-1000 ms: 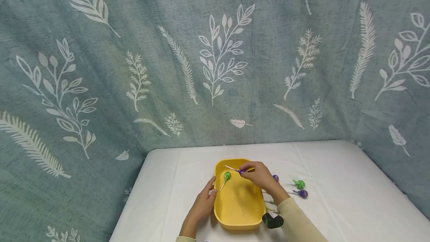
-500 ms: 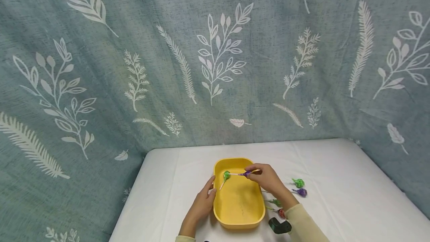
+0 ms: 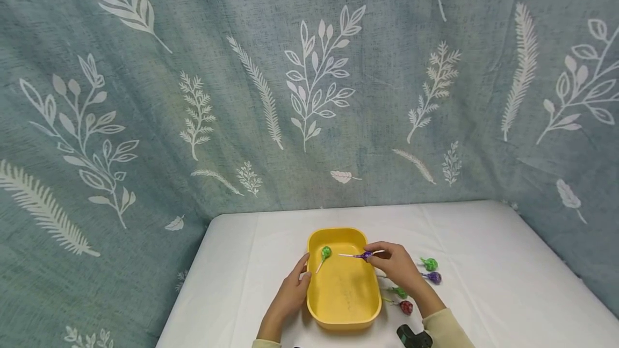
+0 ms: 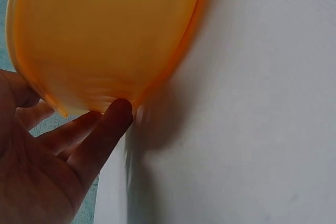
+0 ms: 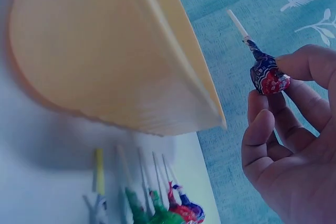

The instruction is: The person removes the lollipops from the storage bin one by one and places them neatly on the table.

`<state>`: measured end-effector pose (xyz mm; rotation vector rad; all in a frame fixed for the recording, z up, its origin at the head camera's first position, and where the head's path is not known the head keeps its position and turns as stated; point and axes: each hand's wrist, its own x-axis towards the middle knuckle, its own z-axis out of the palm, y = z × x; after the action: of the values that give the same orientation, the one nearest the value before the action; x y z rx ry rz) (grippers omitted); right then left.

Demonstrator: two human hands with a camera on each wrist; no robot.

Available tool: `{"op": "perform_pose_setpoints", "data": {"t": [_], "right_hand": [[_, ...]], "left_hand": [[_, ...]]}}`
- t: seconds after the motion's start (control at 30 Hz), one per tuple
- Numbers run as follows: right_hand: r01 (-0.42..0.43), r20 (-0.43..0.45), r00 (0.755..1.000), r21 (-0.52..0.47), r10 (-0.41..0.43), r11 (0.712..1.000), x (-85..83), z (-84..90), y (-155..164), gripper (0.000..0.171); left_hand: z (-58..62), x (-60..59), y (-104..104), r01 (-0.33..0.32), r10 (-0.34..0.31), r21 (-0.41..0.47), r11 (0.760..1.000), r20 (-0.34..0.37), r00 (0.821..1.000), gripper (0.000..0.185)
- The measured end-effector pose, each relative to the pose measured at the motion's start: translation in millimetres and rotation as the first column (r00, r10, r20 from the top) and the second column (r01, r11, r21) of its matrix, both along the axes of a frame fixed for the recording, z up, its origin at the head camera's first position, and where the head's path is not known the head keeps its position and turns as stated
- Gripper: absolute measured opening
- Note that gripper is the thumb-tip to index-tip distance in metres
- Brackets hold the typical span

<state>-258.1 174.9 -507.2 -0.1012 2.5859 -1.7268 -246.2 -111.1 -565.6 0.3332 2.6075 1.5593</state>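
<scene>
Purple lollipop [image 3: 367,254] pinched by right hand [image 3: 396,266] over yellow tray [image 3: 344,313].
Wrapped head is clamped between thumb and fingertips, stick pointing left. Tray's left wall is touched by left hand [image 3: 290,294], fingers straight, nothing gripped. Green lollipop [image 3: 326,253] lies inside the tray; white table [image 3: 483,283] underneath.

soft even light, blurry wrist views

Bare hands [image 3: 394,265]; pale cream long sleeves [image 3: 447,329]; black device at right wrist [image 3: 413,336].
</scene>
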Motion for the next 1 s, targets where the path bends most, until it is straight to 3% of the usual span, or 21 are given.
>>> {"op": "perform_pose_setpoints", "data": {"t": [0.4,0.7,1.0], "right_hand": [[0.005,-0.023,1.000,-0.019,-0.005,1.000,9.2,-9.2,16,0.027],[0.039,0.020,0.999,-0.019,-0.039,0.999,16.9,-14.0,35,0.031],[0.096,0.031,0.995,0.051,-0.098,0.994,26.6,-20.0,48,0.036]], "left_hand": [[1.6,0.9,2,0.009,-0.009,0.013,1.000,0.001,1.000,0.052],[-0.5,-0.4,1,-0.007,0.007,-0.004,1.000,0.013,1.000,0.052],[-1.6,0.2,1,-0.008,0.008,-0.001,1.000,0.015,1.000,0.052]]}}
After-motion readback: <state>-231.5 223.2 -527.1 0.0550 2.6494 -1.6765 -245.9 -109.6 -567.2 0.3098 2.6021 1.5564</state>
